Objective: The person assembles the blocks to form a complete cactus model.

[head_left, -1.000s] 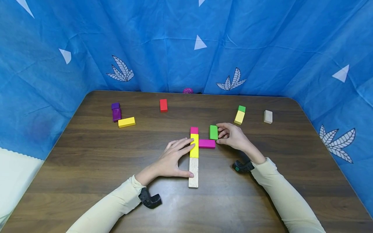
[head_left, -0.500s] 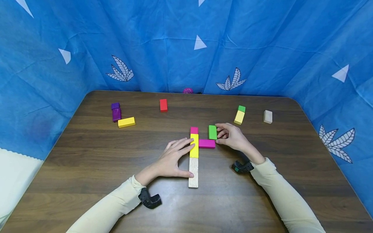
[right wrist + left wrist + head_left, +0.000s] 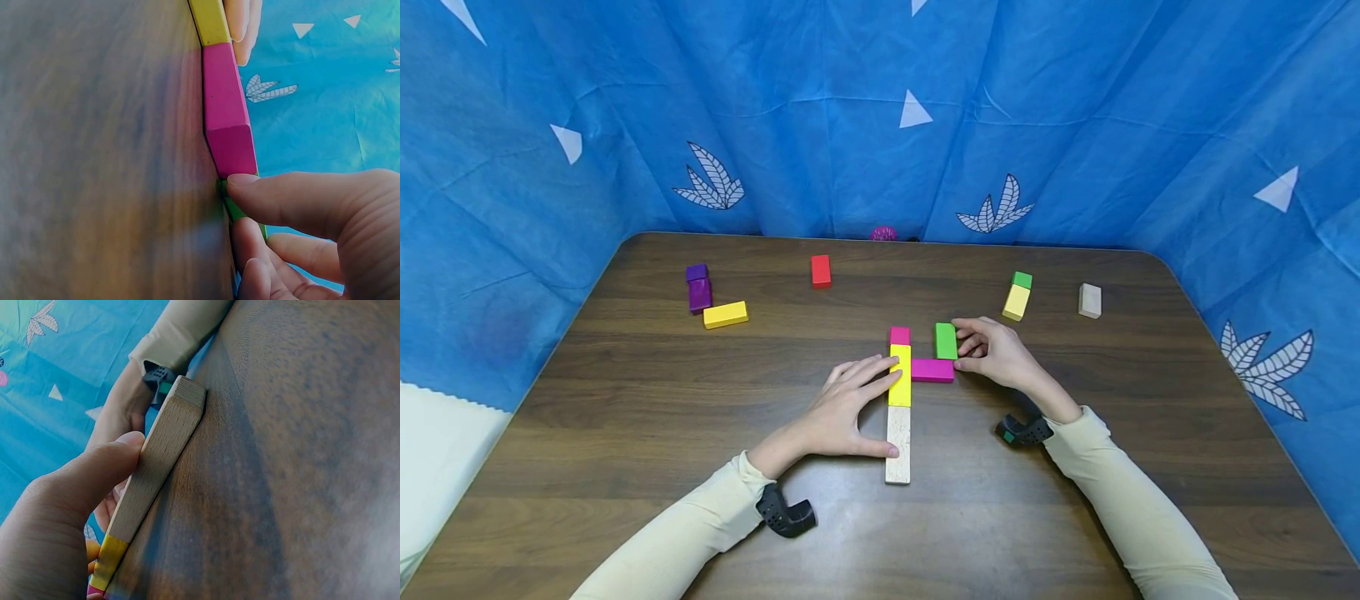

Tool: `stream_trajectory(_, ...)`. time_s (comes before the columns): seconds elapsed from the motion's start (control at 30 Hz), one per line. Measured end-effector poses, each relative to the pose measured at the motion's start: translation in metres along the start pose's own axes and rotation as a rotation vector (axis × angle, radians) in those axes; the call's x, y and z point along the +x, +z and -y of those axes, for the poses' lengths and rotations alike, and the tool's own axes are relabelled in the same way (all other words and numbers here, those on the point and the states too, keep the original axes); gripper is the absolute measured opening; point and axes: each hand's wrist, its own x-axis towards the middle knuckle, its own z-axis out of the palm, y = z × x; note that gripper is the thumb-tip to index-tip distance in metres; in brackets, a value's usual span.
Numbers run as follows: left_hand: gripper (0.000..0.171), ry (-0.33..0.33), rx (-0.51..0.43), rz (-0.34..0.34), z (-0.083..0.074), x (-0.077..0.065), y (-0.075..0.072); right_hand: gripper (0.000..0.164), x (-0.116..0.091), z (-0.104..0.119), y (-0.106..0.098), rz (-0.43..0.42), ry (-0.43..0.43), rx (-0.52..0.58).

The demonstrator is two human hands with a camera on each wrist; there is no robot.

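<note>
A row of blocks runs away from me on the table: a plain wooden block (image 3: 899, 429), a yellow block (image 3: 902, 393) and a pink block (image 3: 900, 335). A magenta block (image 3: 932, 371) juts right from the yellow one. My left hand (image 3: 842, 408) lies along the row's left side, fingertips on the yellow block and thumb touching the wooden one. At the far side of the magenta block's right end stands a green block (image 3: 946, 341). My right hand (image 3: 996, 354) holds this at its right side between thumb and curled fingers; the right wrist view shows the thumb (image 3: 275, 197) beside the magenta end.
Two purple blocks (image 3: 699, 295) and a yellow block (image 3: 726, 315) lie at the back left of the table (image 3: 625, 433). Farther back is a red block (image 3: 821, 272). To the back right are a pale yellow block (image 3: 1016, 302), a small green block (image 3: 1022, 280) and a whitish block (image 3: 1090, 301).
The green block has slid slightly left along the magenta block, my right hand moving with it. My left hand and the row of blocks have stayed put.
</note>
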Motion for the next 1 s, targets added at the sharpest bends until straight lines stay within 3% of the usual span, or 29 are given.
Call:
stream_trajectory(0.73,0.1,-0.004,0.003,0.008,0.001,0.0,0.001,0.067,0.0,-0.001,-0.002,0.016,-0.014,0.0)
stream_trajectory(0.87,0.1,0.0,0.006,0.006,0.001,0.0,0.0,0.066,-0.002,-0.005,-0.012,0.012,0.002,0.001)
stream_trajectory(1.0,0.1,-0.001,0.009,0.005,0.001,0.0,0.001,0.063,-0.004,-0.011,-0.035,-0.05,0.055,-0.027)
